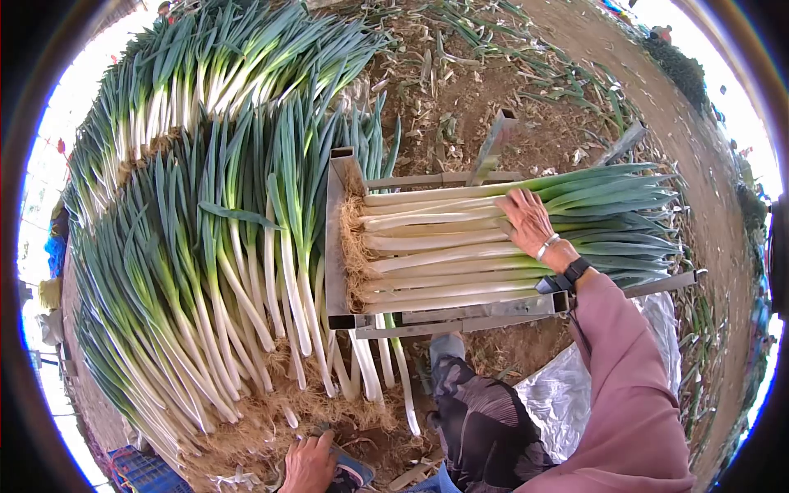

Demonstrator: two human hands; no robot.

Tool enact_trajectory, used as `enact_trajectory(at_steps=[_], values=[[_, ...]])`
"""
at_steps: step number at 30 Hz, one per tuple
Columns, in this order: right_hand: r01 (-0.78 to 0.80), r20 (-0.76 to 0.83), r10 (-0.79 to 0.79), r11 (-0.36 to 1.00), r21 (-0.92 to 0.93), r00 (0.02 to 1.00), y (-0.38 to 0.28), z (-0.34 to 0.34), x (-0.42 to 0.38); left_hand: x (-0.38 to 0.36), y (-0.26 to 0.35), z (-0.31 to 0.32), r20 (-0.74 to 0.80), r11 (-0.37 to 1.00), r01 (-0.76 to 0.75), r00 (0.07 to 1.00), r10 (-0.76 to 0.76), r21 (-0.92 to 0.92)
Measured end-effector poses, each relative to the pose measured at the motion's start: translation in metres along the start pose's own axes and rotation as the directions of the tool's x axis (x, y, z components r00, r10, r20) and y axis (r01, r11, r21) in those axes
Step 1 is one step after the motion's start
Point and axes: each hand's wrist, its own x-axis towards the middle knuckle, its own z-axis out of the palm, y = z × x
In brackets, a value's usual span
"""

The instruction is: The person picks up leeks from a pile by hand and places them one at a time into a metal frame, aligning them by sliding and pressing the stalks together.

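Green-topped leeks (444,246) lie side by side in a metal frame (337,246), their roots against its left end plate. My right hand (528,220) rests on the upper leeks where white turns to green, its fingers pointing left; a bracelet and a dark watch are on the wrist. My left hand (310,464) is low in the view, beside the roots of the large leek pile (189,312) and near a shoe. Its fingertips are partly hidden, and whether it holds anything is unclear.
A second row of leeks (238,66) lies at the upper left. Silvery sheeting (563,403) is on the ground by my leg (489,427). A blue crate (148,470) stands at the lower left. Leaf scraps litter the soil (411,107) behind the frame.
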Motion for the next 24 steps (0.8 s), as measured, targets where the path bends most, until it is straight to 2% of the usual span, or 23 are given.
enact_trajectory(at_steps=[2, 4, 6, 8, 12, 16, 18, 20, 21, 22, 23, 24], values=[[0.015, -0.032, -0.016, 1.000, -0.008, 0.999, 0.012, 0.018, 0.007, 0.005, 0.006, -0.003, 0.011, 1.000, -0.003, 1.000, 0.003, -0.001], [-0.039, 0.057, 0.043, 0.996, -0.083, 0.997, 0.014, 0.027, 0.013, 0.005, 0.009, -0.005, 0.080, 1.000, 0.012, 0.997, -0.010, -0.025], [-0.056, 0.080, 0.062, 0.996, -0.067, 0.995, 0.015, 0.025, 0.018, 0.005, 0.008, -0.003, 0.073, 1.000, 0.006, 0.997, -0.005, -0.015], [-0.101, 0.180, 0.111, 0.993, -0.063, 0.977, 0.015, 0.016, 0.021, 0.003, 0.010, -0.003, 0.066, 1.000, 0.000, 0.998, 0.000, -0.007], [-0.189, 0.100, 0.183, 0.980, 0.058, 0.978, 0.015, 0.010, 0.022, 0.003, 0.012, 0.001, 0.085, 0.999, 0.045, 0.995, -0.046, 0.015], [-0.217, -0.098, 0.230, 0.968, 0.128, 0.968, 0.016, 0.005, 0.026, 0.001, 0.009, 0.006, 0.100, 0.999, 0.043, 0.994, -0.045, 0.025], [-0.188, -0.150, 0.208, 0.973, 0.137, 0.967, 0.015, -0.003, 0.025, 0.002, 0.009, 0.007, 0.100, 0.996, 0.083, 0.991, -0.085, 0.017], [-0.050, -0.214, 0.091, 0.980, 0.191, 0.973, 0.018, -0.015, 0.024, 0.005, 0.007, 0.009, 0.095, 0.993, 0.119, 0.988, -0.119, 0.008], [0.020, -0.260, 0.026, 0.985, 0.170, 0.965, 0.015, -0.027, 0.022, 0.007, 0.005, 0.011, 0.040, 0.994, 0.103, 0.994, -0.102, -0.033], [0.018, -0.262, 0.027, 0.985, 0.169, 0.965, 0.013, -0.039, 0.019, 0.008, 0.006, 0.010, -0.015, 0.994, 0.085, 0.996, -0.086, -0.073], [0.078, -0.254, -0.037, 0.985, 0.154, 0.966, 0.010, -0.052, 0.015, 0.011, 0.009, 0.008, -0.015, 0.994, 0.083, 0.996, -0.084, -0.072], [0.139, -0.243, -0.102, 0.980, 0.140, 0.965, 0.008, -0.062, 0.012, 0.018, 0.022, -0.001, -0.191, 0.999, -0.035, 0.981, 0.028, -0.032]])
